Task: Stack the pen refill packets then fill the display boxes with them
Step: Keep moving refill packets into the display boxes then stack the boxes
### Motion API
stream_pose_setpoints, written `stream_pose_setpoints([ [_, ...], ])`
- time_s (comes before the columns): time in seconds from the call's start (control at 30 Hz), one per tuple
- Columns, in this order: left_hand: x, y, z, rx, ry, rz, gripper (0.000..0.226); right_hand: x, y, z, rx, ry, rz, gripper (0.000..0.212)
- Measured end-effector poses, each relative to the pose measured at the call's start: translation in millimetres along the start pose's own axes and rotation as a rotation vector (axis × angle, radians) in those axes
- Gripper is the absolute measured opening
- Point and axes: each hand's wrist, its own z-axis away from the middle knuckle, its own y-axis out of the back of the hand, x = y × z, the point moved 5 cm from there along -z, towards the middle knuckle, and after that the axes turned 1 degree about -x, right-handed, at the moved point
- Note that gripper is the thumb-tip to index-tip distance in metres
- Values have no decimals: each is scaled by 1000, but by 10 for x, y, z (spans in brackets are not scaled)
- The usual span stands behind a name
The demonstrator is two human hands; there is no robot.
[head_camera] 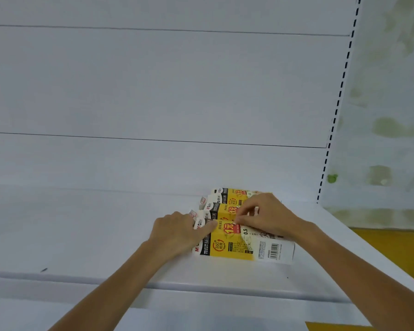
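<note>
Lying lengthwise on a white shelf [81, 235], right of centre: a row of yellow-and-white boxes [225, 199], four as far as can be counted, packed one behind another and touching. Front box [244, 244] is nearest the shelf's front lip, with the barcode at its right end and red and black print toward the left. Left hand [175, 232] is on that box's left end, index finger [209, 226] laid straight across the top face, the other fingers curled over the far edge, holding it. Right hand [265, 216] reaches over from the right, covering part of the boxes behind; thumb and forefinger are pinched together on the front box's upper rim, just above the red label. Whether anything else sits between those fingertips is too small to tell. Behind is a pale back panel [153, 91] with two horizontal seams. A slotted upright [339, 103] runs along its right edge, with a blotched wall [387, 91] beyond.
</note>
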Motion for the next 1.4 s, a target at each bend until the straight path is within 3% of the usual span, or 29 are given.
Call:
stream_pose_setpoints([
  [0.1,-164,9,-103,52,109,226,71,44,9,-35,132,34,208,33],
  [0.17,-427,30,-219,187,222,499,57,140,-8,-74,58,-84,222,62],
  [0.23,-594,-38,-323,184,228,579,37,207,-49,-106,-40,-184,172,75],
  [0.37,-548,-227,-426,42,115,547,41,241,-95,-137,-81,-202,-2,59],
  [0.57,-470,-99,-472,295,49,847,11,218,-31,-125,85,-69,-49,58],
  [0.63,-480,1,-456,379,70,978,12,238,-3,-124,141,-25,-54,62],
  [0.73,-405,122,-444,371,19,1120,20,215,36,-137,203,36,-47,61],
  [1.03,-164,218,-460,515,-134,785,34,115,29,-124,211,153,14,54],
  [1.13,-88,196,-453,478,-247,681,32,133,21,-111,204,153,24,55],
  [1.3,-156,165,-455,239,-253,1077,25,161,20,-133,219,156,20,53],
  [1.4,-161,183,-451,267,-198,1108,19,156,13,-133,211,147,24,53],
])
